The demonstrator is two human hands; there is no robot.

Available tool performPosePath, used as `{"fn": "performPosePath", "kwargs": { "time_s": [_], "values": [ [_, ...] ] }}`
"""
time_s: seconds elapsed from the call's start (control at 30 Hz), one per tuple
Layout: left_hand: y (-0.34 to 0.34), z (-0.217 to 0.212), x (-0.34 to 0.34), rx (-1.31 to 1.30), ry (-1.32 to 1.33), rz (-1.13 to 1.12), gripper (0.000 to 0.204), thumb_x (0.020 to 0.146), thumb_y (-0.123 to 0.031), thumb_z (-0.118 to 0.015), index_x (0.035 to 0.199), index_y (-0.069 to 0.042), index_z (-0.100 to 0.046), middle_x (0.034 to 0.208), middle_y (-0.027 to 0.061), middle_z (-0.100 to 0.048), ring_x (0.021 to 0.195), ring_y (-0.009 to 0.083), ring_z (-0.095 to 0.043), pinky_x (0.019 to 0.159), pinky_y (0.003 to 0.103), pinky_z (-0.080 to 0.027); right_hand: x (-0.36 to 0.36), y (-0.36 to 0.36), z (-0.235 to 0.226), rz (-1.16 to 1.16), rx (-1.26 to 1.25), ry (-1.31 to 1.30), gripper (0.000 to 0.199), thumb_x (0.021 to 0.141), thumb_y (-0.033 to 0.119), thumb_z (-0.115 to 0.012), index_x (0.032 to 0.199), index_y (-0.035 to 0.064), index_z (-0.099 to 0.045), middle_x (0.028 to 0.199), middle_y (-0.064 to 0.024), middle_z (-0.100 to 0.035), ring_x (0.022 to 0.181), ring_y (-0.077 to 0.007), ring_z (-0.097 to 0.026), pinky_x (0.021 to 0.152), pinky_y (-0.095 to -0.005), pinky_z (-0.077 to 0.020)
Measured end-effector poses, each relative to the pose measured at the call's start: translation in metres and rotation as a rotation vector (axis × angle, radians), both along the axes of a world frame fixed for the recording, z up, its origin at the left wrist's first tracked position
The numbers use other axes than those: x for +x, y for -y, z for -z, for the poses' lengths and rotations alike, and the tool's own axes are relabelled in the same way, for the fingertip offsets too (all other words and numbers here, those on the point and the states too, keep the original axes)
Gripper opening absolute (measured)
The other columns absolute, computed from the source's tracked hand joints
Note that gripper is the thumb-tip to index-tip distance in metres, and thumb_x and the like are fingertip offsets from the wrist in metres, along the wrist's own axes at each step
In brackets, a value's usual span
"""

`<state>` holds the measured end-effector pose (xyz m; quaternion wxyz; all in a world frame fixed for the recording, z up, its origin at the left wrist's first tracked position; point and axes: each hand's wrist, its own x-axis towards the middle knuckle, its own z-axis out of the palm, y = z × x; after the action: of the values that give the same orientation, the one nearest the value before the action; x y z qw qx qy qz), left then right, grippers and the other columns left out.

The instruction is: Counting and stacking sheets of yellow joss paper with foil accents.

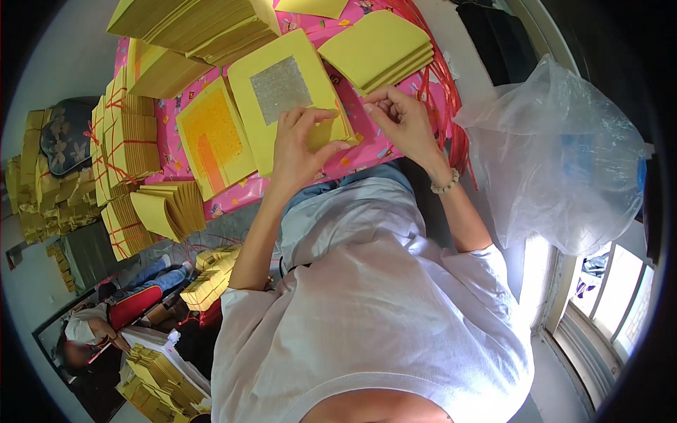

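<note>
Before me lies a yellow paper stack [247, 74] with a silver foil square [281, 89] on its top sheet. My left hand [296, 144] rests on the near part of this stack, its fingers bent and thumb spread apart from them. Just off the stack's right edge, my right hand [405, 123] is raised with thumb and forefinger brought together and the other fingers curled. Whether anything thin is between those fingertips cannot be made out. Left of the foil stack is a yellow sheet with an orange patch [211, 130]. Another yellow paper stack [381, 49] sits beyond my right hand.
A pink patterned cloth [169, 151] covers the table. Tall yellow paper piles [197, 28] and red-tied bundles [123, 141] crowd its left side. Red strings [455, 141] hang off the right edge, beside a clear plastic bag [564, 155]. Another person [92, 321] is at lower left.
</note>
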<state>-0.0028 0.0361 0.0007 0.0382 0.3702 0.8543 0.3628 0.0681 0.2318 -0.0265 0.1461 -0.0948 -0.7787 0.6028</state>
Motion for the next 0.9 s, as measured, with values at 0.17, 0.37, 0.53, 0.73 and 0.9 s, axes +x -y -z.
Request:
{"fn": "performPosePath", "kwargs": {
  "time_s": [0.17, 0.37, 0.53, 0.73, 0.9],
  "values": [
    [0.005, 0.005, -0.003, 0.059, 0.072, 0.016, 0.044, 0.067, -0.019, -0.081, 0.103, -0.005, -0.062, 0.097, 0.0075, -0.058, 0.095, 0.0243, -0.053, 0.084, 0.035, -0.043, 0.008, 0.01, -0.01, -0.123, -0.023, 0.08, 0.008, 0.086, 0.008, -0.064, 0.092, 0.0031, -0.062, 0.063, 0.0038, -0.051, 0.054, -0.0018, -0.042, 0.048, -0.0206, -0.0333],
    [0.01, 0.015, -0.003, 0.223, 0.189, -0.001, 0.038, 0.072, -0.012, -0.075, 0.105, -0.005, -0.06, 0.097, 0.009, -0.059, 0.092, 0.0236, -0.056, 0.083, 0.034, -0.045, 0.009, 0.02, -0.011, -0.18, 0.025, 0.032, 0.009, 0.084, 0.007, -0.065, 0.092, 0.0036, -0.061, 0.069, 0.0032, -0.049, 0.057, -0.0027, -0.041, 0.05, -0.0206, -0.0332],
    [0.012, 0.022, -0.003, 0.293, 0.274, -0.02, 0.04, 0.073, -0.006, -0.072, 0.11, -0.005, -0.058, 0.096, 0.0092, -0.058, 0.09, 0.0198, -0.058, 0.082, 0.031, -0.047, 0.006, 0.022, -0.012, -0.204, 0.063, 0.032, 0.012, 0.083, 0.008, -0.066, 0.094, 0.0031, -0.061, 0.073, 0.002, -0.047, 0.059, -0.0046, -0.043, 0.052, -0.0215, -0.0355],
    [0.015, 0.029, -0.003, 0.353, 0.42, -0.046, 0.042, 0.073, -0.005, -0.071, 0.112, -0.005, -0.056, 0.093, 0.0081, -0.057, 0.088, 0.0185, -0.057, 0.08, 0.03, -0.046, 0.006, 0.025, -0.013, -0.218, 0.125, 0.025, 0.018, 0.082, 0.01, -0.067, 0.098, 0.0034, -0.062, 0.075, -0.0001, -0.048, 0.062, -0.0081, -0.046, 0.053, -0.0235, -0.0379],
    [0.015, 0.027, -0.003, 0.35, 0.374, -0.047, 0.042, 0.073, -0.005, -0.07, 0.112, -0.005, -0.056, 0.091, 0.007, -0.056, 0.087, 0.0168, -0.056, 0.08, 0.028, -0.046, 0.005, 0.03, -0.018, -0.183, 0.225, 0.017, 0.03, 0.081, 0.013, -0.069, 0.109, 0.0051, -0.063, 0.087, -0.0046, -0.05, 0.065, -0.0122, -0.049, 0.056, -0.0265, -0.0424]
  ]
}}
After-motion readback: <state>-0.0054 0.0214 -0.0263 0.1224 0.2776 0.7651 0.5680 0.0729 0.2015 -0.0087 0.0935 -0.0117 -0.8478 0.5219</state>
